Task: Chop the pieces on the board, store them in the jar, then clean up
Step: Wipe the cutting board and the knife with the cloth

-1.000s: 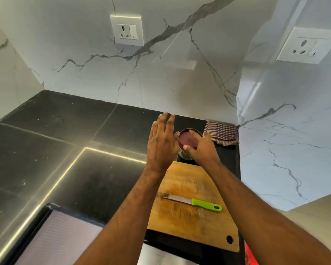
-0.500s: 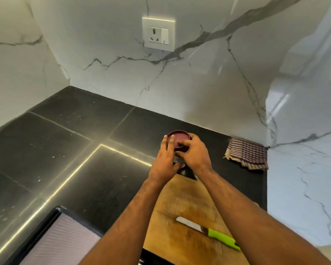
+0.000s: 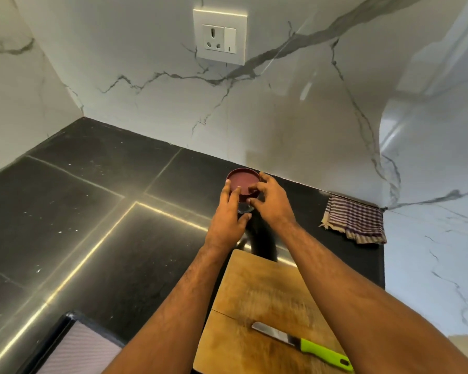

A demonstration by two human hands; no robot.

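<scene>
A small glass jar (image 3: 246, 209) with a dark red lid (image 3: 243, 182) stands on the black counter near the back wall. My left hand (image 3: 229, 218) wraps the jar's left side with its fingers up by the lid. My right hand (image 3: 272, 202) grips the lid's right rim with curled fingers. The jar's contents are hidden by both hands. Nearer to me lies the wooden cutting board (image 3: 254, 300), bare of pieces, with a knife (image 3: 303, 342) with a bright green handle on its right part.
A striped purple and white cloth (image 3: 354, 222) lies at the counter's back right corner. A wall socket (image 3: 219, 36) sits on the marble wall. A black-framed panel (image 3: 73, 349) is at the lower left. Black counter (image 3: 79, 211) stretches left.
The jar has been carried left and farther back, away from the cloth and the board. My left hand went from held flat beside it to holding it. The view swung left.
</scene>
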